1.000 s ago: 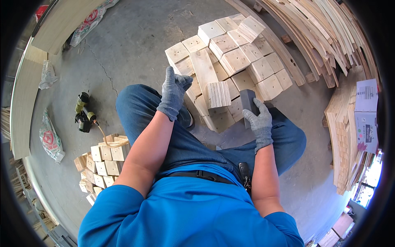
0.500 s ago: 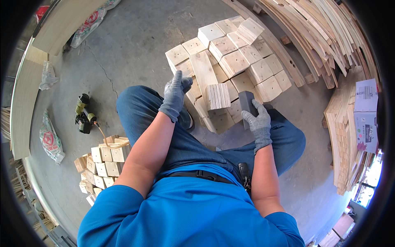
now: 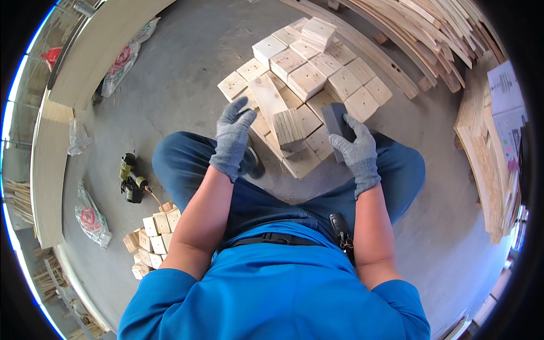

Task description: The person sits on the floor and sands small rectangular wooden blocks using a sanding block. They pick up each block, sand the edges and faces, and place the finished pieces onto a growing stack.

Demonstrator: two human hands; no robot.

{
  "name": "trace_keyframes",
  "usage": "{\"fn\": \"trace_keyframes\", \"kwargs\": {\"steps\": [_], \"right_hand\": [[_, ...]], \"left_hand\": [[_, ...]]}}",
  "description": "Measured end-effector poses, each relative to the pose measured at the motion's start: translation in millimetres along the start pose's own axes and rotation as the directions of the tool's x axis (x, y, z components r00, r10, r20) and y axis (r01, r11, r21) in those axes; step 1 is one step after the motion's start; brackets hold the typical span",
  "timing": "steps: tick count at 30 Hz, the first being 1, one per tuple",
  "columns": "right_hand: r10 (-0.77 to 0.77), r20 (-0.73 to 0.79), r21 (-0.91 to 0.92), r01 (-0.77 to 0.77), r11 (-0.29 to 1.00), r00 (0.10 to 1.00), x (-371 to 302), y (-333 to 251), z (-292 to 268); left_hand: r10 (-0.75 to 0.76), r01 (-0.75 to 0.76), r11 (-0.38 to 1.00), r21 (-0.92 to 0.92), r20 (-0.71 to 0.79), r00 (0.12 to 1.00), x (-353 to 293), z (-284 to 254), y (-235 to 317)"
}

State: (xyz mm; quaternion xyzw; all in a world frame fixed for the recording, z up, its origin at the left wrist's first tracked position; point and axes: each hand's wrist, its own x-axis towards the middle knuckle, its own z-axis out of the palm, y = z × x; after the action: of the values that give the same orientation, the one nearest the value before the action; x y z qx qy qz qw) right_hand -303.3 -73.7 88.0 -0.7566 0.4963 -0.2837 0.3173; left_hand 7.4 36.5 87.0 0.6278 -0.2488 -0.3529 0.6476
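My left hand [image 3: 231, 139], in a grey knit glove, is raised near my left knee with thumb and fingers apart and nothing in it. In front of it sits a wide group of pale wooden blocks [image 3: 305, 79]. A flat board [image 3: 265, 93] lies across them, with a layered plywood block [image 3: 289, 126] at its near end. My gloved right hand [image 3: 360, 152] grips a dark grey rectangular block [image 3: 334, 119] by its right side, upright against the near right edge of the group. Another layered block [image 3: 318, 34] rests on top at the far side.
A green and black power tool [image 3: 131, 178] with a hose lies on the floor at left, beside smaller stacked blocks [image 3: 158, 229]. Plastic bags [image 3: 93, 221] lie near a long pale panel [image 3: 51, 170]. Long wooden strips [image 3: 413, 34] are piled far right, with more timber and a carton [image 3: 506, 85].
The whole view has shifted and turned a little. My left hand's fingers have spread apart and tilted. My right hand keeps its hold on the grey block, which leans slightly more to the left.
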Motion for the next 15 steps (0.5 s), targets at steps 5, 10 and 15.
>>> {"fn": "trace_keyframes", "kwargs": {"steps": [5,10,15], "right_hand": [[0.067,0.003,0.091,-0.067,0.994,0.998,0,-11,-12],[0.050,-0.047,0.131,-0.043,0.990,0.998,2,2,-4],[0.048,-0.007,0.065,-0.047,0.997,0.999,0,12,8]], "left_hand": [[0.096,-0.097,0.995,0.003,0.020,0.995,-6,16,45],[0.204,-0.216,0.961,0.174,0.081,0.976,14,24,28],[-0.006,-0.097,0.902,0.421,0.236,0.972,17,-2,-34]]}}
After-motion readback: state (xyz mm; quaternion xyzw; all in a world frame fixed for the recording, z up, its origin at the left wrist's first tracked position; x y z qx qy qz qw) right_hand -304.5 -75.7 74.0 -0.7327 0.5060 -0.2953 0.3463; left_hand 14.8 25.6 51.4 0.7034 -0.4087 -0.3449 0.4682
